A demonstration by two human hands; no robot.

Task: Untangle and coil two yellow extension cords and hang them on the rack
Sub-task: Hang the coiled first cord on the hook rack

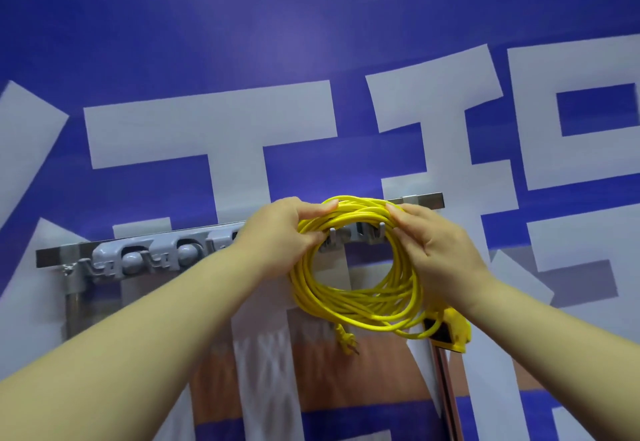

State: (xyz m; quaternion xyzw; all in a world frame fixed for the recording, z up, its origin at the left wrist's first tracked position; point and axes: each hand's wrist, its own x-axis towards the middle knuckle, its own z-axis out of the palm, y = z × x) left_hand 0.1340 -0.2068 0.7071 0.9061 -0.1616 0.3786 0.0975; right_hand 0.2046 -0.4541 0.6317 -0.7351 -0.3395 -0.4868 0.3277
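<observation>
A coiled yellow extension cord (pixel 356 305) hangs in front of the grey wall rack (pixel 138 257). My left hand (pixel 277 233) grips the coil's upper left side and my right hand (pixel 436 243) grips its upper right. The top of the coil lies over or just above two small hooks (pixel 356 233) on the rack; I cannot tell if it rests on them. Below the coil dangle the cord's plug (pixel 348 338) and its yellow socket block (pixel 450 331). Only one cord is in view.
The rack is a metal rail on a blue wall with large white lettering. Its left part carries grey clamp holders (pixel 156 257) and a metal post (pixel 72 305) below. A vertical rail (pixel 446 392) runs down under the socket block.
</observation>
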